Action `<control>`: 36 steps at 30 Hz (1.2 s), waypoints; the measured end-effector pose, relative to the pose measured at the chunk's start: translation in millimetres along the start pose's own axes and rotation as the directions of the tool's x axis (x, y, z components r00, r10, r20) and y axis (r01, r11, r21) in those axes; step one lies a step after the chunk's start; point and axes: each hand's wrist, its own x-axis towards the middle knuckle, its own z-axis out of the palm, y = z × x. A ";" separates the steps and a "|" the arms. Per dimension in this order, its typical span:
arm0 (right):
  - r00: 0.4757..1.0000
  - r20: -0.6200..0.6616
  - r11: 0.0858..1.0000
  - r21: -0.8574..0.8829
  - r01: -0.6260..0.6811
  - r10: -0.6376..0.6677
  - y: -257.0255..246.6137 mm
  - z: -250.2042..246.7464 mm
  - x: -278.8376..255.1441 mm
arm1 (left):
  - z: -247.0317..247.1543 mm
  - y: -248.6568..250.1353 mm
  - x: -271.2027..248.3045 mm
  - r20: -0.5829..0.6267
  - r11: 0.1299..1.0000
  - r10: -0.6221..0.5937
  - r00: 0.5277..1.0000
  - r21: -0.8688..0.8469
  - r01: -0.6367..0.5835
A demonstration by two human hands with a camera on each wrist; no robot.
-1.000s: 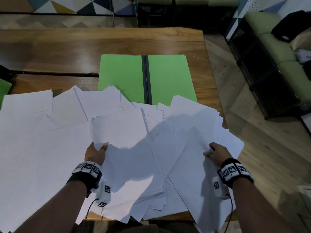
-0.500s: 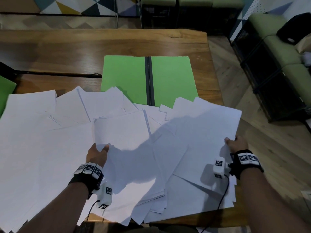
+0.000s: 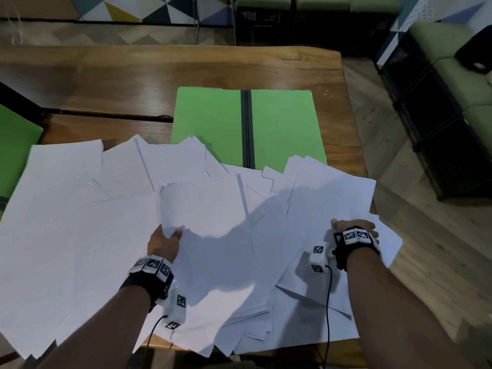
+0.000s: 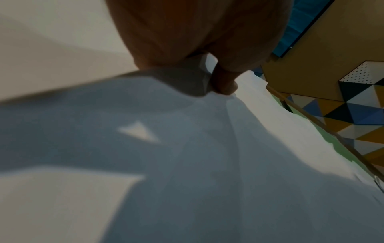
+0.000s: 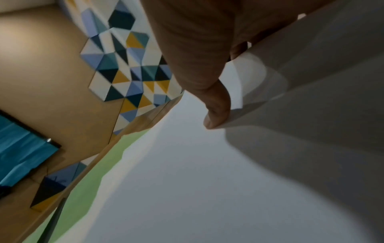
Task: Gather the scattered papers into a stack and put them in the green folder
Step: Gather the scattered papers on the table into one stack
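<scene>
The papers [image 3: 80, 235] lie fanned across the near half of the table [image 3: 159, 73], most of them spreading far to the left. The left hand [image 3: 163, 245] pinches the near edge of a middle sheet [image 3: 205, 203], thumb on top and fingers hidden beneath. The green folder [image 3: 210, 123] lies open straight ahead, beyond both hands, its dark spine running away from the person and its near edge under paper. The right hand [image 3: 351, 227] pinches the edge of a lifted bundle [image 3: 332, 198], thumb above. Gathering probably means drawing sheets inward; the left hand is nearer the widest spread.
</scene>
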 end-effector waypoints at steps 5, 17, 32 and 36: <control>0.998 0.025 0.998 0.040 0.049 -0.050 -3.0 -2.3 0.8 | -3.4 2.6 -2.2 0.010 0.999 -0.041 0.999 -0.004 0.041; 0.842 -0.129 0.827 0.160 0.539 -0.523 -9.6 -42.3 -29.3 | -8.9 5.7 -7.2 0.118 0.995 -0.050 0.992 -0.085 0.060; 0.473 -0.385 0.371 0.313 0.875 -0.792 -108.4 -159.3 -115.9 | -16.4 15.0 -7.9 0.121 0.988 -0.005 0.993 -0.150 0.023; 0.458 -0.199 0.377 0.341 0.861 -0.867 -105.8 -116.8 -132.1 | -18.0 16.5 -5.6 0.147 0.985 -0.017 0.989 -0.167 0.042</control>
